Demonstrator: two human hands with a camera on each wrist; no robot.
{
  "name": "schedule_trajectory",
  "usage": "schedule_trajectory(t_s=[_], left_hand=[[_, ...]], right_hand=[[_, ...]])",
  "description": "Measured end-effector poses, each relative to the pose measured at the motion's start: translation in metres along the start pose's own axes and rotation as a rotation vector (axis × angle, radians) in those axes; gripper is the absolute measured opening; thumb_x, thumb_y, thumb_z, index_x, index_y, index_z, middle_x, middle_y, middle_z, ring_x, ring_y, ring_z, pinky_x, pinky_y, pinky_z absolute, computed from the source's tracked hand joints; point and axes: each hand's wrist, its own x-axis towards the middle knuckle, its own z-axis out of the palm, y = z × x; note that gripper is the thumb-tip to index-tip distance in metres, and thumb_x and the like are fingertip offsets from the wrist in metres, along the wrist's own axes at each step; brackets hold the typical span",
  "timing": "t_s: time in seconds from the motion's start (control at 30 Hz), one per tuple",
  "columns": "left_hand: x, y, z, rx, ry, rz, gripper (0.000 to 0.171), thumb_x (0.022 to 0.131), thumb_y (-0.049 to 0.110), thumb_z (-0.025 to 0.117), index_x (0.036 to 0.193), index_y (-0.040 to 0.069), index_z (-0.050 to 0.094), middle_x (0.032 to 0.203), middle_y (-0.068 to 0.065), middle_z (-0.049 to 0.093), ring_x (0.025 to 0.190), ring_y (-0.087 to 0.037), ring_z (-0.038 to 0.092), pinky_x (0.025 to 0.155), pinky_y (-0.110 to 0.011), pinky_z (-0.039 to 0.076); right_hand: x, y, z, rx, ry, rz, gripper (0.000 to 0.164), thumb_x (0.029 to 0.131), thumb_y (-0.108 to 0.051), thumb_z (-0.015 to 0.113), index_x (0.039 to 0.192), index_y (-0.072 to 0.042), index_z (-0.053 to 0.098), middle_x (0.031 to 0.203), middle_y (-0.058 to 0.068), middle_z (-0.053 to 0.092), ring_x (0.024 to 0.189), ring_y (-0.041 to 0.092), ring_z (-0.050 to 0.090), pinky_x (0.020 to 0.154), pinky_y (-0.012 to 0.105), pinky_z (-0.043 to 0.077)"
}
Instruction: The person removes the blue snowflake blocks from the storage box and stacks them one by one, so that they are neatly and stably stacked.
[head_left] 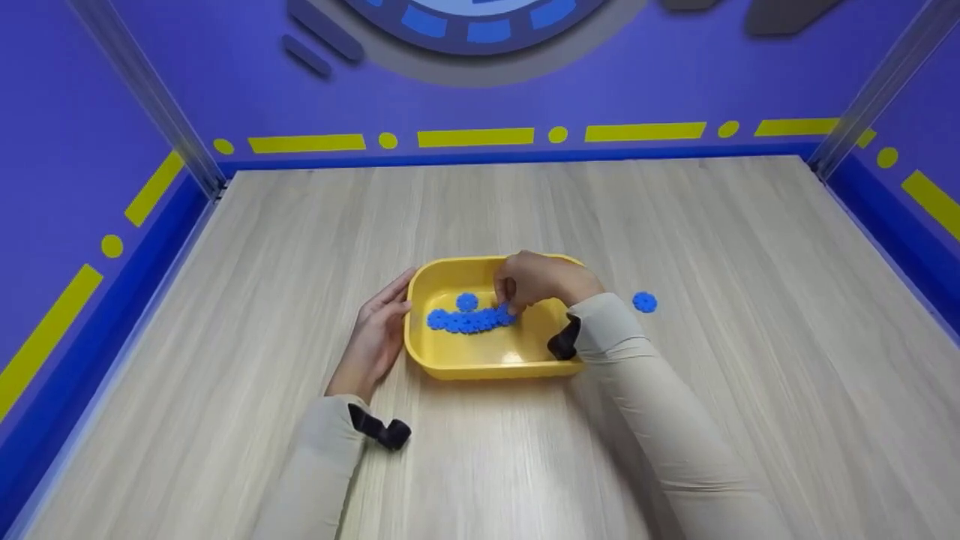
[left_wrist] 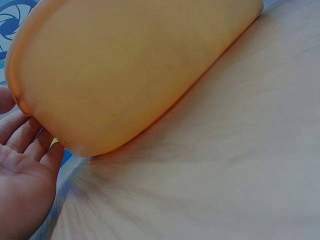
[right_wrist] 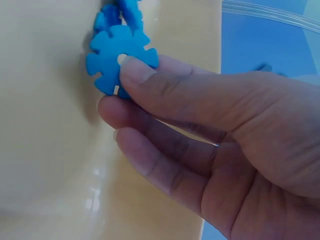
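A shallow yellow plastic bin sits on the table. At its left side, my left hand holds the wall, thumb at the rim and fingers along the outside. Reaching over the bin, my right hand pinches a blue notched disc, a snowflake-shaped building piece, between thumb and fingers. This disc is at the right end of a row of blue snowflake discs inside the bin. One loose blue disc lies just behind the row. The right forearm hides part of the bin's right side.
Another blue disc lies on the wooden table to the right of the bin. Blue-purple panels with yellow marks border the table at the back and on both sides. Black cameras are strapped to both wrists.
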Motion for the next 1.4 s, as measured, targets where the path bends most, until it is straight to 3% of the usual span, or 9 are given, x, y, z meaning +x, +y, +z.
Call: schedule_trajectory(t_s=[0.27, 0.57, 0.83, 1.4], left_hand=[[0.0, 0.0, -0.001, -0.013, -0.02, 0.005, 0.058, 0.09, -0.008, 0.042, 0.147, -0.002, 0.033, 0.157, -0.012, 0.03, 0.144, -0.021, 0.028, 0.117, -0.035, 0.026], [-0.001, 0.001, 0.0, -0.015, -0.013, 0.003, 0.057, 0.091, -0.008, 0.042, 0.147, -0.001, 0.034, 0.156, -0.012, 0.03, 0.144, -0.021, 0.03, 0.117, -0.034, 0.028], [-0.001, 0.0, 0.0, -0.016, -0.003, -0.013, 0.057, 0.091, -0.008, 0.042, 0.147, 0.0, 0.035, 0.156, -0.01, 0.032, 0.143, -0.02, 0.032, 0.114, -0.032, 0.032], [-0.002, 0.0, 0.001, -0.028, -0.04, 0.005, 0.058, 0.091, -0.009, 0.039, 0.148, -0.002, 0.031, 0.157, -0.014, 0.028, 0.145, -0.022, 0.028, 0.118, -0.036, 0.024]], right_hand=[[-0.009, 0.001, -0.007, -0.037, 0.027, -0.018, 0.01, 0.082, -0.001, 0.07, 0.088, -0.008, 0.069, 0.082, 0.005, 0.067, 0.069, 0.015, 0.057, 0.064, 0.024, 0.049], [-0.017, 0.004, -0.012, -0.071, 0.061, 0.026, 0.007, 0.085, -0.005, 0.069, 0.091, -0.01, 0.07, 0.088, 0.004, 0.066, 0.075, 0.017, 0.058, 0.072, 0.028, 0.052], [-0.029, 0.008, -0.022, -0.031, 0.088, 0.0, 0.011, 0.087, -0.002, 0.065, 0.093, -0.009, 0.07, 0.089, 0.005, 0.068, 0.078, 0.021, 0.061, 0.073, 0.029, 0.054], [-0.062, 0.035, -0.036, 0.05, 0.219, -0.047, 0.011, 0.088, -0.002, 0.064, 0.096, -0.008, 0.07, 0.093, 0.006, 0.071, 0.083, 0.021, 0.063, 0.082, 0.036, 0.057]])
